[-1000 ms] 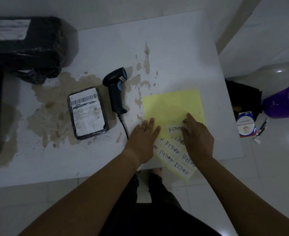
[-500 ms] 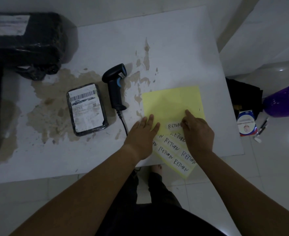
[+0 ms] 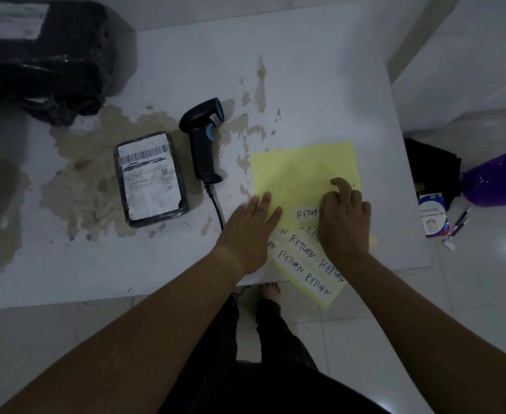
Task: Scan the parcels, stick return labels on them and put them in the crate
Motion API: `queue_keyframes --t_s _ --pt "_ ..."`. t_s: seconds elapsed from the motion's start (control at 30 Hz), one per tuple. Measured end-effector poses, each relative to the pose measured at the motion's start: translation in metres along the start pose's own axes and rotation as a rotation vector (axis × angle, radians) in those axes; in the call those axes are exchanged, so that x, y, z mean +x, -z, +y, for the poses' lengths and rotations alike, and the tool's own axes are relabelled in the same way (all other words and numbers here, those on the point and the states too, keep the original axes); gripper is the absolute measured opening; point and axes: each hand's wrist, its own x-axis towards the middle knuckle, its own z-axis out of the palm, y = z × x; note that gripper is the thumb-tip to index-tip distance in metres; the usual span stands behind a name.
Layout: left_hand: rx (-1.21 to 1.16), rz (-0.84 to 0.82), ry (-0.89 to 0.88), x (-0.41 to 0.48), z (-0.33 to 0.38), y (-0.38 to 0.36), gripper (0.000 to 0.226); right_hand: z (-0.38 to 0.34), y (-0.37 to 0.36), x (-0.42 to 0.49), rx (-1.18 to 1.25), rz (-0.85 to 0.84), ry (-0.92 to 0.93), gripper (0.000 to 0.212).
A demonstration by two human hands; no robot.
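**Left grip** (image 3: pixel 251 225): released. It is laid flat with straight fingers on the near-left edge of the yellow label sheet (image 3: pixel 302 171), which is pinned to the surface (image 3: pixel 305 85).

**Right grip** (image 3: pixel 345 225): bent over the right end of the topmost return label (image 3: pixel 307 213), with the forefinger extended onto bare backing. Whether the label's edge is pinched cannot be told, as the thumb is hidden beneath the hand.

**Return label**: a white strip, hand-lettered, located on the sheet's near half between the two grips. It is judged weightless, limp and tacky once peeled, and liable to curl and stick to itself. It is best taken by one corner or short end and peeled low and slowly while the sheet is held down.

**Label sheet**: thin and flexible, with its near corner overhanging the surface edge. It is likely to slide or lift if not held.

**Small parcel** (image 3: pixel 150 180): black-wrapped, with a barcode slip facing up, well to the left. It is judged light, with slick film, and the flat top is suited to receiving the label.

**Barcode scanner** (image 3: pixel 204 138): corded, lying between the parcel and the sheet.

**Large parcel** (image 3: pixel 42 49): at the far left, black-wrapped and bulky. Two grips are probably required.
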Motion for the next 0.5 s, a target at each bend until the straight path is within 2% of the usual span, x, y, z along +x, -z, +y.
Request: queue_keyframes --t_s 0.07,0.17,0.27,0.33,0.4,0.5 --pt "0.002 0.000 0.001 0.000 0.000 -0.001 0.069 0.000 -0.002 -0.007 -0.010 -0.009 0.038 0.006" --pt "-0.001 0.008 0.001 0.000 0.001 -0.001 0.069 0.003 0.001 -0.019 0.128 -0.008 0.052 0.003" --pt "0.008 0.007 -0.002 -0.001 0.000 -0.001 0.069 0.007 0.005 -0.018 0.287 -0.033 -0.022 0.021" --pt "0.011 0.002 -0.002 -0.001 0.001 0.001 0.069 0.010 0.004 -0.021 0.277 -0.027 0.033 0.030" --pt "0.018 0.005 -0.004 -0.001 0.000 0.003 0.069 0.014 0.000 -0.025 0.294 0.007 0.065 0.027" --pt "0.051 0.013 -0.006 -0.003 -0.002 0.006 0.070 0.014 0.000 -0.026 0.347 0.001 0.009 0.023"
